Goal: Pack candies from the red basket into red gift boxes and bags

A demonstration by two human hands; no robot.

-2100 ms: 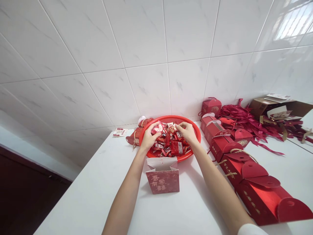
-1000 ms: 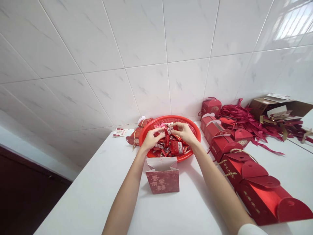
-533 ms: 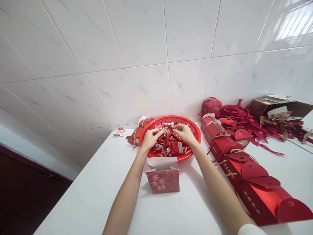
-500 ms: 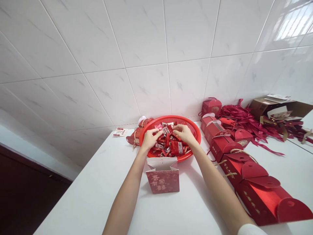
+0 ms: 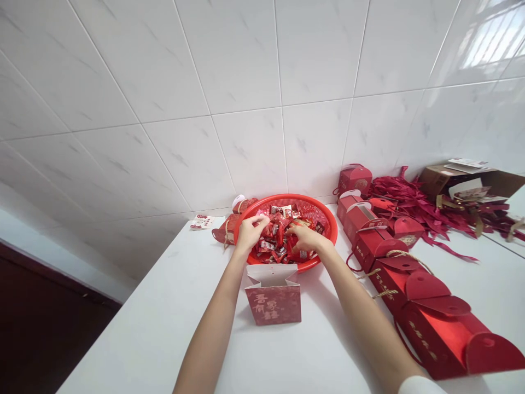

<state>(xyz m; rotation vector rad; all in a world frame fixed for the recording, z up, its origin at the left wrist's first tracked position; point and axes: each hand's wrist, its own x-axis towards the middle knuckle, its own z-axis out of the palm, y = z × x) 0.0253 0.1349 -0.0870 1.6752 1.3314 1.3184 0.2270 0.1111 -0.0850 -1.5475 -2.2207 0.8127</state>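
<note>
A round red plastic mesh basket [image 5: 316, 214] sits on the white table, holding a heap of red wrapped candies [image 5: 273, 243]. My left hand [image 5: 250, 232] rests at the heap's left side with its fingers curled, and whatever they grip is hidden. My right hand [image 5: 305, 238] reaches into the heap's right side with its fingers extended among the candies. Just in front of the basket stands an open red paper gift box [image 5: 273, 301] with gold-toned characters; neither hand touches it.
Along the right of the table runs a row of red gift boxes [image 5: 426, 312] with open flaps. Behind them lie red ribbons [image 5: 414, 202] and a cardboard box [image 5: 463, 183]. Small printed cards [image 5: 202, 221] and a red bag [image 5: 229, 227] sit behind the basket's left. A tiled wall borders the back.
My hands have moved apart from their close position over the heap. The right hand has dropped lower and into the candies, and the candies at the top of the heap have shifted.
</note>
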